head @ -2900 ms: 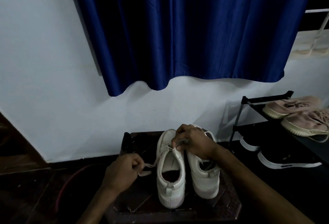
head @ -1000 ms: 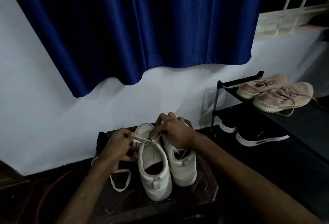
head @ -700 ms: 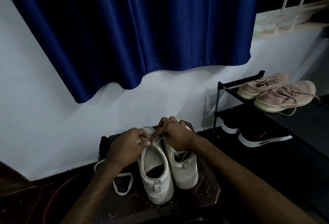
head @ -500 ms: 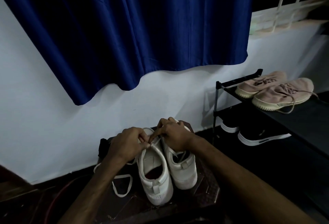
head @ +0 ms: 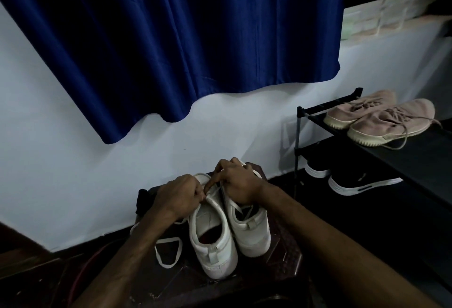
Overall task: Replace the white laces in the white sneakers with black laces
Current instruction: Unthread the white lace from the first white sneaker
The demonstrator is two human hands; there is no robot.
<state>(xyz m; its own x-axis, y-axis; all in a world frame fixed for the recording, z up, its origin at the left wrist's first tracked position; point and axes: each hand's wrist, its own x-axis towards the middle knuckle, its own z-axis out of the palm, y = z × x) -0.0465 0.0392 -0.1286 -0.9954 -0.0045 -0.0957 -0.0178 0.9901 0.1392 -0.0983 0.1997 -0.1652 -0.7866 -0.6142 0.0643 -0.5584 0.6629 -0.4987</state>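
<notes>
White sneakers (head: 212, 232) on low table (head: 286, 246), heels toward person, so laced fronts sit under hands. Freed white lace (head: 168, 251) loops loose left of them. Left hand (head: 177, 197) and right hand (head: 241, 183) close together over left shoe's front, both pinching lace, likely drawing it from eyelet. Dark bundle (head: 144, 200) at table's far corner: black laces? Can't tell. Shoe rack (head: 302, 112) beyond.

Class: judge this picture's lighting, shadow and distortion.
Head view: dim, no glare; stool and floor sink into shadow; sneakers and wall stand out; wide-angle lens tilts the curtain and rack; lace between left hand and right hand looks soft.
</notes>
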